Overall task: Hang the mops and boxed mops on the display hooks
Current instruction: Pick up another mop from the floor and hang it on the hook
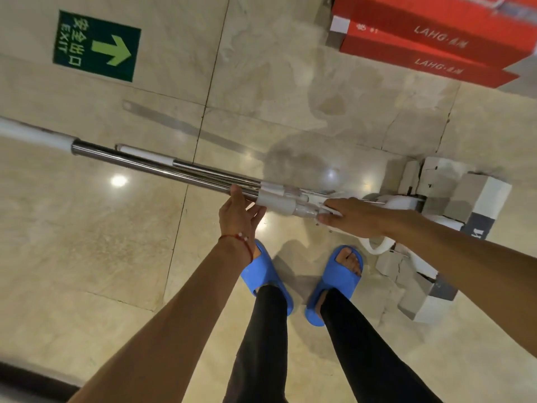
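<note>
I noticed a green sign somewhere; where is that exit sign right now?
The green exit sign is stuck flat on the tiled floor, upper left of the head view, beyond the mop handles.

Blue slippers (267, 274), red boxes (430, 39), green exit sign (97, 45) — beige marbled floor (87, 228).

Glossy beige tiled floor (261, 82) bears a green exit sticker (96, 45) and red boxes (430, 39)

Single head-worn wide-angle view, aimed steeply down past both forearms at the floor (261, 91). Close on the left hand (236, 216) and right hand (353, 218) at mid-frame; blue sandals (267, 274) straight below. Edges bowed by the lens. Red boxes (430, 39) at top right corner. No second view.
</note>
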